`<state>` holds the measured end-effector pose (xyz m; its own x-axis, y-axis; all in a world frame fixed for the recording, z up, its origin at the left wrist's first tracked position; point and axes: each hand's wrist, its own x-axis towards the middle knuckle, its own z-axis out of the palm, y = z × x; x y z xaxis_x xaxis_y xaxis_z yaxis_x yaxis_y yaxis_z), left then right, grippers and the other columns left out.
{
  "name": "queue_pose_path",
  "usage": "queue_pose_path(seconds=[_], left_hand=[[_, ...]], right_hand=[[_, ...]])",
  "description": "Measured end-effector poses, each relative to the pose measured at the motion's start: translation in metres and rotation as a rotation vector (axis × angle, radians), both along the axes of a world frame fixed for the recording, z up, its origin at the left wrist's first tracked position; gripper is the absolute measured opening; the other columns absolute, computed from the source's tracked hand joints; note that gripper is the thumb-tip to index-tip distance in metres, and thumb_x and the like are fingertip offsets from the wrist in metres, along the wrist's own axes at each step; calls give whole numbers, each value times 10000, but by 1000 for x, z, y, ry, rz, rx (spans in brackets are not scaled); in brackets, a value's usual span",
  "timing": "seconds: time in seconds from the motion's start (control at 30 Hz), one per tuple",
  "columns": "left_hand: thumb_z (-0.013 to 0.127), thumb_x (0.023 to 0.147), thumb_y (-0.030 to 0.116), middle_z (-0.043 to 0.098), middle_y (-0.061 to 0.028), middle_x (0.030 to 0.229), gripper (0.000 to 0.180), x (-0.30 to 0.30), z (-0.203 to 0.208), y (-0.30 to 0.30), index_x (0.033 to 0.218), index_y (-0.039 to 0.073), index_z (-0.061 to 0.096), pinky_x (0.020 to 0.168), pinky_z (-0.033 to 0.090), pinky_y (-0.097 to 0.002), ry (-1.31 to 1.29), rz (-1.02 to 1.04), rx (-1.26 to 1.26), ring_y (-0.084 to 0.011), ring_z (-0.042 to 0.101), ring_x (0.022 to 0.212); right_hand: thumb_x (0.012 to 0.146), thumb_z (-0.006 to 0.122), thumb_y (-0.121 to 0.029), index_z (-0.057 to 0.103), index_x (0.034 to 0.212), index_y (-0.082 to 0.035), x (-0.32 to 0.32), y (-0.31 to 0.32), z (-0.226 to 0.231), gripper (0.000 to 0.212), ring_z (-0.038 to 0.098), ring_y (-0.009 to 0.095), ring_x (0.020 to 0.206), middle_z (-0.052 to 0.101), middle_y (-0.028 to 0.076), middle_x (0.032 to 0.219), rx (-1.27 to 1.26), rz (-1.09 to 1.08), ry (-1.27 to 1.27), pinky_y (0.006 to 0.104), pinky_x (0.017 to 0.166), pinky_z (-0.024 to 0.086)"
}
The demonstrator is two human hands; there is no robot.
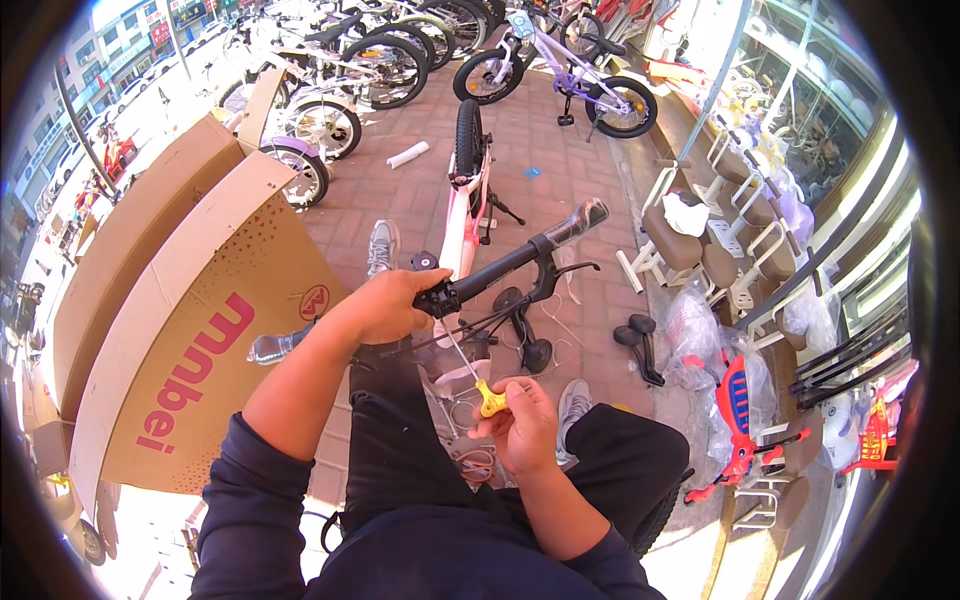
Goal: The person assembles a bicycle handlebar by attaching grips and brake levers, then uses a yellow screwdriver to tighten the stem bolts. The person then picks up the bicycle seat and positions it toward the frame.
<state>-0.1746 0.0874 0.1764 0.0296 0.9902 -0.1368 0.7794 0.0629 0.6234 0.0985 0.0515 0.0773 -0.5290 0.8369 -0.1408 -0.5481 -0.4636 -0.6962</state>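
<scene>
My left hand [388, 308] is closed round the middle of a black bicycle handlebar [510, 265], at its clamp. The bar slants up to the right, with a clear-wrapped grip [582, 222] and a brake lever [562, 275]. My right hand [525, 425] pinches the handle of a yellow-handled hex wrench [490, 402]. Its thin metal shaft runs up toward the clamp; whether the tip is seated cannot be seen. Beyond the bar, a white and pink bicycle frame [458, 232] points away from me, a black tyre [467, 140] at its far end.
Large cardboard boxes [215, 340] stand at left. Black pedals [535, 355] lie on the brick paving [590, 320], with another black part [638, 345] farther right. A red and blue toy [735, 420] and brown seats [670, 235] line the right. Several bicycles [560, 75] stand beyond.
</scene>
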Motion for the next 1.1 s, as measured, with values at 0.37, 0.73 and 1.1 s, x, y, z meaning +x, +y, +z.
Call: queue_pose_path(seconds=[0.37,0.73,1.1], left_hand=[[790,820,105,730,-246,1159,785,3,3,-2,1558,156,528,977,525,-388,4,8,5,-360,719,1060],[778,826,97,732,-247,1168,786,4,4,-2,1565,158,519,973,527,-391,10,8,-10,-364,720,1076],[763,826,90,724,-256,1150,792,4,6,-1,1575,131,506,971,519,-383,40,8,-56,-369,706,1063]], right_hand=[[1114,514,-169,579,1113,10,0,7,29,190,688,159,639,713,144,873,285,-112,-173,288,630,581],[1111,521,-171,584,1115,-5,1,13,28,177,683,160,632,710,128,872,343,-113,-158,283,641,576],[991,751,-129,609,1241,-24,3,27,31,306,753,241,805,738,195,1025,105,126,360,460,828,669]])
